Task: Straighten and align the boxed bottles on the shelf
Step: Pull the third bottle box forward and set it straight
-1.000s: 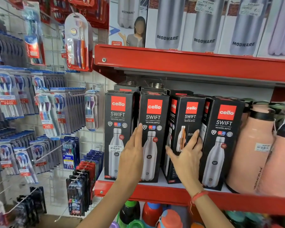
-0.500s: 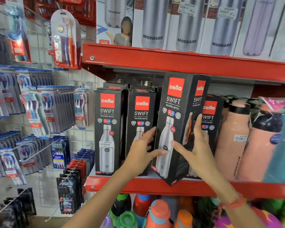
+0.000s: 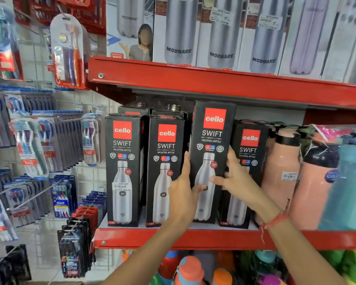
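Several black "cello SWIFT" bottle boxes stand in a row on the red shelf (image 3: 173,238). The third box (image 3: 213,130) stands nearer to me than its neighbours, front face towards me, nearly upright. My left hand (image 3: 182,194) grips its left edge, thumb across the front. My right hand (image 3: 234,177) holds its right edge, fingers on the side. To the left stand the first box (image 3: 122,169) and the second box (image 3: 165,171); the fourth box (image 3: 249,153) is partly hidden behind my right hand. More boxes sit behind the front row.
Peach flasks (image 3: 280,173) and a teal one (image 3: 345,188) crowd the shelf's right end. The upper red shelf (image 3: 214,83) carries white Modware boxes close above. Toothbrush packs (image 3: 35,145) hang on a wire grid at left. Colourful bottles (image 3: 189,270) fill the shelf below.
The third box was pulled forward out of the row and turned from angled to front-facing. Both hands moved from the neighbouring box fronts onto its two edges.
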